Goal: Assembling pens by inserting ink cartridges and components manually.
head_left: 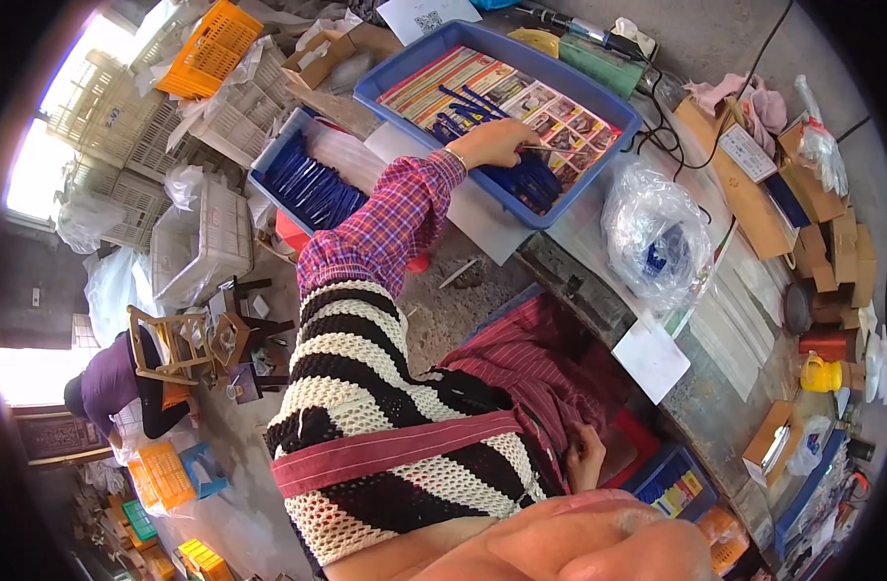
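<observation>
My left hand (pixel 498 142), in a plaid sleeve with a bracelet at the wrist, reaches into a shallow blue tray (pixel 385 105). Its fingers are curled together over a heap of slim dark blue pieces (pixel 526 182). A thin line runs out from the fingertips, but what they pinch is too small to name. Other blue pieces lie loose beside the hand, over a printed sheet (pixel 434 82) lining the tray. Low by my maroon striped apron (pixel 550 363) is my right hand (pixel 586 455), its fingers curled and partly hidden; what they hold cannot be made out.
A blue bin (pixel 312 184) full of similar blue pieces stands left of the tray. On the workbench (pixel 715 339) lie a clear plastic bag (pixel 656 232), a white sheet (pixel 652 356) and cardboard boxes. Another person (pixel 124 387) bends over at the far left, near stacked crates (pixel 206 232).
</observation>
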{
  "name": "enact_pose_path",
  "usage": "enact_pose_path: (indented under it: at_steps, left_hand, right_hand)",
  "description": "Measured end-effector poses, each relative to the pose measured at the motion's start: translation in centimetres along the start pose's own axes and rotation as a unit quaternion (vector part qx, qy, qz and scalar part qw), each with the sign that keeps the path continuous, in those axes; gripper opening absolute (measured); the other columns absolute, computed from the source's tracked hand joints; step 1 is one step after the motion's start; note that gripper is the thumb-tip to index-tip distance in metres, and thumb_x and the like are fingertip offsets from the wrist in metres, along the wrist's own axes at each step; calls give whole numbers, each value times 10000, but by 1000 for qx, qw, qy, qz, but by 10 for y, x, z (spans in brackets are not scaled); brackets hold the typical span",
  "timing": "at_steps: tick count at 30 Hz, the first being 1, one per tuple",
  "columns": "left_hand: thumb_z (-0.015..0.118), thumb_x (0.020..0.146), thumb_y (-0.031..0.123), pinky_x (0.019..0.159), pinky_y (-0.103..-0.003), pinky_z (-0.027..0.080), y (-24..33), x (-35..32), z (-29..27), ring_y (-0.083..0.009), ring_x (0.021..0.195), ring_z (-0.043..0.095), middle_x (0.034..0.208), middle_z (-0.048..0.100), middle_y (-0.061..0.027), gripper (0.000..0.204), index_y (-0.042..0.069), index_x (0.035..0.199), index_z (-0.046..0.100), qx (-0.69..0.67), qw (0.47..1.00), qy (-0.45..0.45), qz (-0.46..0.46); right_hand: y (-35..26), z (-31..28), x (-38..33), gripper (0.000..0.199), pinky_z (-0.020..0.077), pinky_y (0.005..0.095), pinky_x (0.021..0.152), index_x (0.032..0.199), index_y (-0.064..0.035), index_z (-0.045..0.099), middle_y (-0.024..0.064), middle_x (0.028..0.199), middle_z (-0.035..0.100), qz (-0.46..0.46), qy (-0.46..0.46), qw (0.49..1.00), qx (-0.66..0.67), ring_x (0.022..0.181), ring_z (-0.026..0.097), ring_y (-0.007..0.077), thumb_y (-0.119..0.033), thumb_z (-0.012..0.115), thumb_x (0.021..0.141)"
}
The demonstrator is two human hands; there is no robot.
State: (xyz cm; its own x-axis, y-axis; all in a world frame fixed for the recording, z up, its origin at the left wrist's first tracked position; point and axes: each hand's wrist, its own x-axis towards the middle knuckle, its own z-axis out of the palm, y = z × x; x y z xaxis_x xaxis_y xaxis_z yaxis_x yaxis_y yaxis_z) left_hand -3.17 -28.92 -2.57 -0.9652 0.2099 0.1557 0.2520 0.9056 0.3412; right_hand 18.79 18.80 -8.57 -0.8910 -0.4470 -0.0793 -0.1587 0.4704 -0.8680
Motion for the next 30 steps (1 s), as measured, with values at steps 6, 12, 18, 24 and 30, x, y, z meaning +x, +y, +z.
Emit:
enact_pose_path:
  at_steps: [6,12,18,24,30]
  left_hand:
    - [662,684,57,849,-385,441,6,-1,-5,-306,982,540,1062,552,-110,435,64,1110,572,1,1000,-7,6]
    - [664,700,89,851,-367,457,9,1,-6,-279,1035,535,1157,518,-71,429,110,1119,575,20,999,-20,-16]
    - [652,706,45,839,-375,447,2,-2,-1,-299,990,542,1122,530,-93,390,73,1084,559,8,1000,-11,3]
    - [646,698,16,768,-387,462,7,0,-6,-307,909,579,985,604,-111,418,79,1096,534,-5,999,-27,-39]
    - [630,692,1,788,-388,461,19,0,-11,-316,968,560,1040,594,-112,445,81,1117,525,-35,998,-29,-39]
  right_hand:
    - [-4,-6,20,255,458,316,648,946,19,594,153,798,589,-12,-16,1000,10,730,596,284,105,477,737]
    - [6,0,33,265,461,278,595,955,16,599,127,767,583,7,-21,997,70,657,590,216,109,450,757]
    - [11,6,39,241,460,256,571,954,10,610,110,762,601,21,-36,995,94,633,585,162,95,454,791]
    - [8,6,46,226,463,258,573,936,5,621,108,754,616,42,-48,994,92,644,596,171,88,469,790]
    - [9,7,58,231,468,263,583,938,0,627,111,750,618,40,-59,994,85,652,605,179,82,473,786]
